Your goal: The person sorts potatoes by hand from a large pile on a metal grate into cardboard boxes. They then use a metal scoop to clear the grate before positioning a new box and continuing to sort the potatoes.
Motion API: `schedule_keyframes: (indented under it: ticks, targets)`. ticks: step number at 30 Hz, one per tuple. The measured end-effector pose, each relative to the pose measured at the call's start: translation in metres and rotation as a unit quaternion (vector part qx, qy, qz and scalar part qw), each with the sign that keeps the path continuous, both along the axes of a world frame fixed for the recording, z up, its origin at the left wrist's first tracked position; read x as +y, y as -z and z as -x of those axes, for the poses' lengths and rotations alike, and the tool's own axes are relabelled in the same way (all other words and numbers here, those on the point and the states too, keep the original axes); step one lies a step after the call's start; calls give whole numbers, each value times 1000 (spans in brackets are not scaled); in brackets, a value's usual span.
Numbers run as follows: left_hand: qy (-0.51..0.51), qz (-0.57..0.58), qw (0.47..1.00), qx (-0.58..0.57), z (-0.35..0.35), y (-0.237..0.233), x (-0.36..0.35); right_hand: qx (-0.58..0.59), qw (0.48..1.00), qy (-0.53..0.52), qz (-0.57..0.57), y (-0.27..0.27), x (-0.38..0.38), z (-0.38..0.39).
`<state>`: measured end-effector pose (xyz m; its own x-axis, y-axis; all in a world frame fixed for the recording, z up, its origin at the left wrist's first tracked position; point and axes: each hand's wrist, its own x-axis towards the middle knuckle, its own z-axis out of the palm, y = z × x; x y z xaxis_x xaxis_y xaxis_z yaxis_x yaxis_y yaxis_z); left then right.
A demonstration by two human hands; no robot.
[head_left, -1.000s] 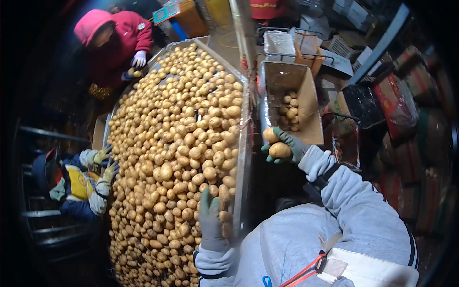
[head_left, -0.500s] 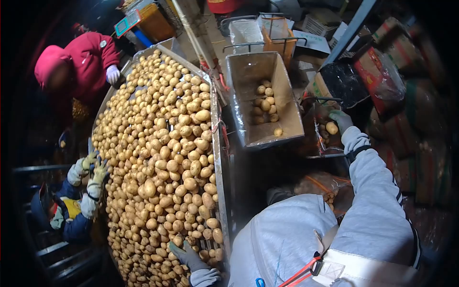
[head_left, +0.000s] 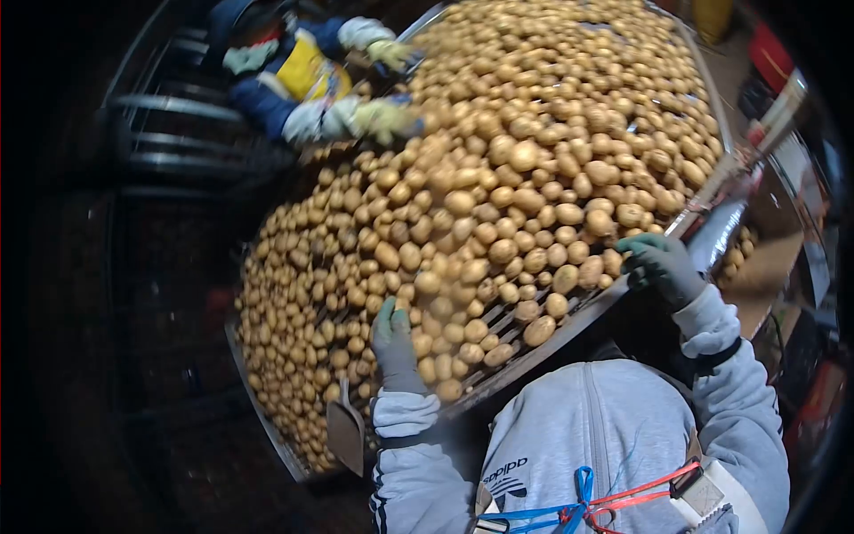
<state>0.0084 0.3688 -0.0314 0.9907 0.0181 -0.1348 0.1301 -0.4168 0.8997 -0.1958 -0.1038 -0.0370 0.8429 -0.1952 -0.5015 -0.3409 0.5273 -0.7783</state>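
Note:
Potatoes (head_left: pixel 525 156) cover a wide slatted sorting table with a metal rim (head_left: pixel 569 331). My left hand (head_left: pixel 394 343), in a grey-green glove, rests among the potatoes near the table's close side; its fingers point away from me, and whether they hold anything is hard to see. Over the right part of the near rim is my right hand (head_left: pixel 660 267), gloved alike, with fingers bent toward the potatoes at the edge; what lies under its fingertips is hidden. A flat scoop (head_left: pixel 345 427) lies just left of my left forearm.
Across the table at the upper left, a co-worker in a yellow and blue apron (head_left: pixel 311 71) reaches gloved hands into the potatoes. A cardboard-lined bin (head_left: pixel 765 267) with potatoes stands at the right, behind a post (head_left: pixel 783 109). Metal rails (head_left: pixel 182 107) run at the left.
The view has swung left toward the table. My right hand has left the crate at the right and come to the table's rim. My left hand remains over the potatoes.

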Motion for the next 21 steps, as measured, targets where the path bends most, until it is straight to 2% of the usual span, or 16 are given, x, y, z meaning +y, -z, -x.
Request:
schedule_keyframes:
  ticks: [1,3,4,6,8,9,10,12,13,14,16,17,18,19,20,21]
  targets:
    - [-42,47,998,-21,8,-4,21,4,999,-42,29,-9,25,-28]
    - [-115,23,993,-7,26,-8,68,-21,983,-148,104,-3,63,-73]
    - [-149,5,989,2,37,-11,86,-6,980,-176,94,-1,79,-89]
    - [-191,-12,981,-26,59,6,125,-88,929,-183,311,25,108,-127]
    - [-211,-2,977,-12,81,12,142,-115,891,-179,401,45,132,-156]
    - [-211,-16,977,6,88,12,145,-101,841,-223,482,47,142,-166]
    - [-239,39,970,9,96,16,142,-88,822,-247,506,46,150,-170]
    - [-193,-24,981,27,101,10,123,-57,779,-286,555,31,157,-177]
    - [-162,-50,985,-8,100,13,109,-74,778,-291,551,26,154,-179]
    - [-152,-31,985,75,93,-3,91,-77,778,-300,547,28,151,-182]
    - [-11,-204,976,-69,79,4,66,-80,776,-317,540,30,143,-189]
    - [37,-241,967,-73,70,16,61,-111,785,-284,539,26,145,-190]
    - [86,-277,954,-76,61,24,53,-96,810,-286,503,25,146,-188]
    - [103,-377,914,-108,55,30,42,-81,833,-287,466,24,147,-186]
    - [151,-402,901,-56,46,31,34,-68,854,-287,428,22,150,-187]
    - [154,-394,902,-83,39,40,34,-25,908,-264,324,8,161,-177]
